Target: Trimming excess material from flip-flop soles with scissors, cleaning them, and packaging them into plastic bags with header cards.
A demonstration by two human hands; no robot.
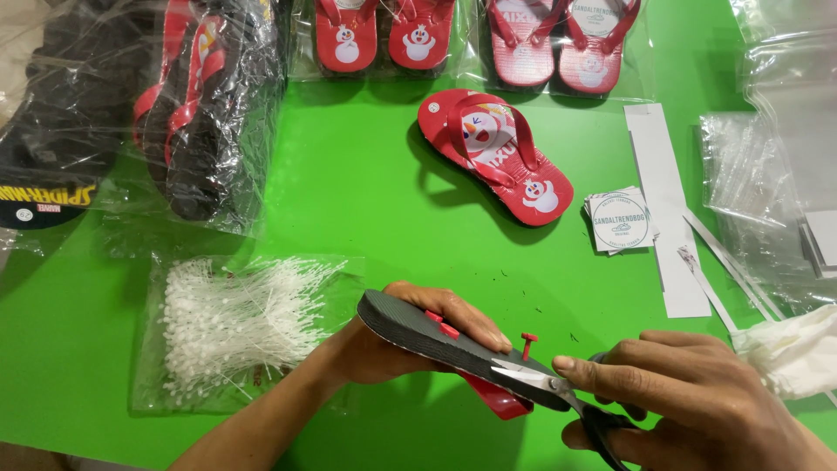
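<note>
on the green tabletop [349, 192] several red sandal pairs [471, 39] lie already bagged along the far edge, while one loose red sandal [493, 157] lies unbagged near the middle, so the work looks partly done. the left hand [392, 344] has its grip closed around an upturned sandal [453, 349], dark sole up, held just above the near edge. the right hand [697, 401] grips scissors [545, 384], blades narrowly open at the red strap plug [528, 342].

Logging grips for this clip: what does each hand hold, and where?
Left hand grips the sandal at its middle, sole up; right hand holds scissors by the handles.
</note>
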